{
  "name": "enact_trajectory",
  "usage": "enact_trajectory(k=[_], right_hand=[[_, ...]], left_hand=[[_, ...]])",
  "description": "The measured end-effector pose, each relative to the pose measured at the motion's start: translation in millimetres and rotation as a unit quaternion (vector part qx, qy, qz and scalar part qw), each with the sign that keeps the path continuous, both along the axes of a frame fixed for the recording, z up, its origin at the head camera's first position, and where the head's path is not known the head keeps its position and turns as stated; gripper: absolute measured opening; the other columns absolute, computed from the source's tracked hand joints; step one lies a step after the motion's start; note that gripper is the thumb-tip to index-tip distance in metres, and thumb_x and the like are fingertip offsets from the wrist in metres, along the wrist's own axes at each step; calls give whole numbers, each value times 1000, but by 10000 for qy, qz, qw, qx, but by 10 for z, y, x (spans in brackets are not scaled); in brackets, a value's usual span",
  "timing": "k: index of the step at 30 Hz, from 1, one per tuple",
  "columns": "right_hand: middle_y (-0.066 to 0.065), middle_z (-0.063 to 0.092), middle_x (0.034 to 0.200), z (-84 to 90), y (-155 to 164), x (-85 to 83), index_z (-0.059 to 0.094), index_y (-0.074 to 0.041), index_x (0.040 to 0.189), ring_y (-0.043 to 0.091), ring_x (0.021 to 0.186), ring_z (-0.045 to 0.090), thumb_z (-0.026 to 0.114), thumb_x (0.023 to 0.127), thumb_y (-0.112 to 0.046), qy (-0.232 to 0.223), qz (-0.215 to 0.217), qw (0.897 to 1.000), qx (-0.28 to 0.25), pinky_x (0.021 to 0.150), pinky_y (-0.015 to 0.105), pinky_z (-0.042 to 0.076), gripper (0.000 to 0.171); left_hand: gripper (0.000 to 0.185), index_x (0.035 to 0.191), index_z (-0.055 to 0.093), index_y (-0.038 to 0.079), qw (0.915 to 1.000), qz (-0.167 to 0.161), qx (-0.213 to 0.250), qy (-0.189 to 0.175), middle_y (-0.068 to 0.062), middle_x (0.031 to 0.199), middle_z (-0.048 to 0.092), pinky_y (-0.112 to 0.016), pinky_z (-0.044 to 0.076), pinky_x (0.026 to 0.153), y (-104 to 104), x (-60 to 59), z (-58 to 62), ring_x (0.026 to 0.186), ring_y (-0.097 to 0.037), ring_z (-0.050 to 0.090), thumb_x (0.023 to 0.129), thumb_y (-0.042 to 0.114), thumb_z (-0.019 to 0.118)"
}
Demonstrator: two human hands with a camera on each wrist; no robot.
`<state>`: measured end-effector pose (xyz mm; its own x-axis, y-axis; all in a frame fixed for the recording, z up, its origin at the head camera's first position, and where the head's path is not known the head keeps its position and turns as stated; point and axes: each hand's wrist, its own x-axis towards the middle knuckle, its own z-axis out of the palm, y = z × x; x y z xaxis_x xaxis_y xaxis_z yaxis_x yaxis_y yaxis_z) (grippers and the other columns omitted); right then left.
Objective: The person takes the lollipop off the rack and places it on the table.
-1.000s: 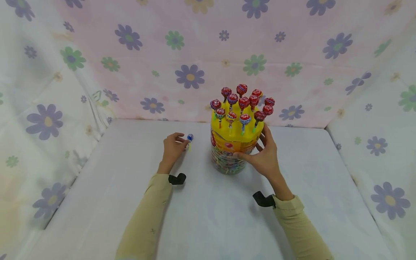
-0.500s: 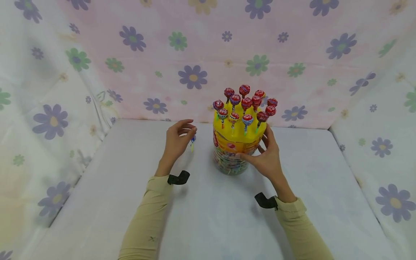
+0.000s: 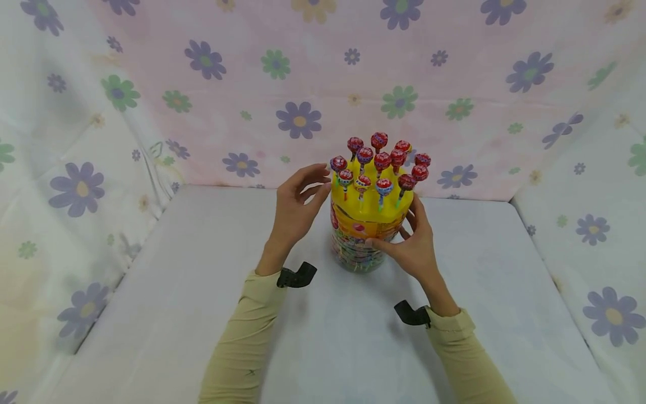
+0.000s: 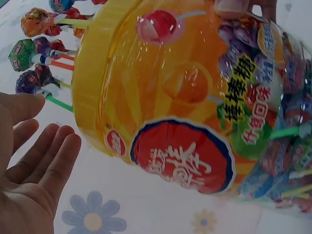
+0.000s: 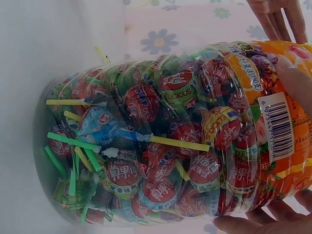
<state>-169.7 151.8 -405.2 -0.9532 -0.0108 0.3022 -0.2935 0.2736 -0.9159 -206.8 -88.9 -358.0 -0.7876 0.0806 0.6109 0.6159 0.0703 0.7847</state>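
A clear lollipop jar [image 3: 359, 252] with a yellow lid [image 3: 370, 206] stands mid-table, and several red and purple lollipops [image 3: 379, 160] are stuck upright in the lid. My right hand [image 3: 415, 247] grips the jar's right side, thumb in front and fingers round the back. In the right wrist view the jar [image 5: 161, 146] is packed with wrapped lollipops. My left hand [image 3: 296, 206] is raised beside the lid's left edge with fingers straight. In the left wrist view its palm [image 4: 29, 180] is bare next to the jar [image 4: 195, 122]. No blue lollipop shows in that hand.
White cloth covers the table [image 3: 202, 292], and flowered fabric walls [image 3: 252, 84] close in the back and both sides. A black wrist mount sits on each sleeve [image 3: 298, 276] [image 3: 411, 313].
My left hand lifted off the table and moved right and up to the lid's left edge. The small blue lollipop it pinched earlier is no longer visible. My right hand stayed on the jar.
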Motion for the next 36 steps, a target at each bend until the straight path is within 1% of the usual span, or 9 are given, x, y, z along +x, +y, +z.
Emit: enact_trajectory(k=[5, 7, 11, 15, 19, 25, 28, 31, 36], right_hand=[[19, 38, 157, 205, -69, 123, 25, -4, 158, 40, 144, 40, 85, 80, 0, 30, -3, 10000, 15, 110, 64, 41, 99], [19, 39, 156, 222, -76, 134, 25, -3, 158, 39, 144, 40, 84, 79, 1, 40, -29, 10000, 39, 110, 63, 41, 98], [19, 38, 157, 225, -79, 144, 25, -4, 158, 39, 145, 39, 84, 80, 1, 18, -63, 10000, 28, 111, 63, 41, 98], [19, 37, 157, 200, -76, 152, 24, -5, 158, 39, 146, 37, 84, 80, 0, -58, -148, 9999, -17, 112, 64, 39, 98], [20, 35, 158, 193, -92, 156, 24, -4, 158, 40, 147, 36, 83, 82, 0, -107, -170, 9998, -40, 113, 63, 38, 97], [20, 35, 158, 189, -103, 158, 24, -3, 157, 39, 148, 35, 83, 82, 1, -115, -167, 9998, -37, 113, 62, 38, 96], [19, 35, 158, 189, -100, 156, 25, -3, 157, 39, 148, 35, 83, 81, 1, -82, -131, 9999, -62, 113, 63, 38, 96], [19, 35, 159, 190, -99, 148, 24, -3, 158, 39, 148, 35, 83, 82, 0, -43, -75, 9999, -71, 112, 63, 39, 96], [19, 35, 159, 186, -95, 142, 24, -4, 158, 40, 148, 35, 83, 81, 0, -42, -89, 9999, -61, 112, 63, 40, 97]], left_hand=[[40, 132, 57, -11, 9992, -211, 301, 165, -26, 125, 63, -35, 57, 98, 85, -12, 36, 114, -36, 65, 94, -10, 65], [41, 133, 56, -11, 9988, -227, 354, 249, -27, 126, 63, -35, 57, 98, 116, -22, 39, 113, -36, 66, 93, -11, 65], [42, 133, 56, -11, 9983, -192, 415, 366, -27, 125, 64, -34, 57, 98, 178, -33, 45, 111, -36, 67, 92, -12, 65], [40, 131, 57, -12, 9980, -39, 394, 499, -28, 122, 65, -32, 57, 97, 231, -37, 55, 107, -38, 68, 92, -13, 65], [38, 129, 59, -12, 9968, 273, 440, 603, -28, 118, 66, -31, 58, 95, 261, -36, 67, 104, -40, 69, 91, -13, 65], [40, 132, 58, -9, 9937, 760, 639, 512, -27, 115, 67, -34, 61, 89, 270, -18, 73, 100, -38, 70, 93, -7, 67], [42, 133, 57, -8, 9922, 798, 836, 466, -27, 114, 67, -33, 62, 85, 252, -11, 53, 97, -35, 71, 93, -6, 69], [44, 134, 55, -9, 9906, 721, 1070, 454, -30, 112, 65, -32, 62, 83, 224, -8, 28, 95, -29, 72, 92, -8, 68], [44, 134, 55, -10, 9888, 735, 1214, 470, -31, 109, 65, -32, 63, 83, 180, 5, -6, 94, -17, 72, 92, -8, 68]])
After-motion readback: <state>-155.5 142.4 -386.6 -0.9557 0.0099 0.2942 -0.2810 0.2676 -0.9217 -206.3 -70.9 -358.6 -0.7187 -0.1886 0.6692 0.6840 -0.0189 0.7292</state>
